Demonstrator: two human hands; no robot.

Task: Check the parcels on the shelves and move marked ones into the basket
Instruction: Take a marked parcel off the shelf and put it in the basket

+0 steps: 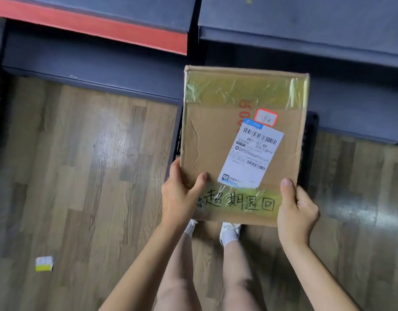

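Note:
I hold a flat brown cardboard parcel point(211, 140) in front of me, above the floor. It carries a white shipping label, a small red-edged sticker, yellowish tape at both ends and black handwritten characters along its near edge. My left hand point(179, 196) grips the near left corner, thumb on top. My right hand point(296, 209) grips the near right corner, thumb on top. A dark basket point(311, 151) shows only as a rim past the parcel's right side, the rest hidden under it.
Dark blue shelf boards point(92, 63) run across the top, one with a red front strip point(92, 23). Wooden floor point(92, 176) lies below. A small white-and-yellow scrap point(44, 263) lies on the floor at the left. My legs and white shoes point(230, 232) are under the parcel.

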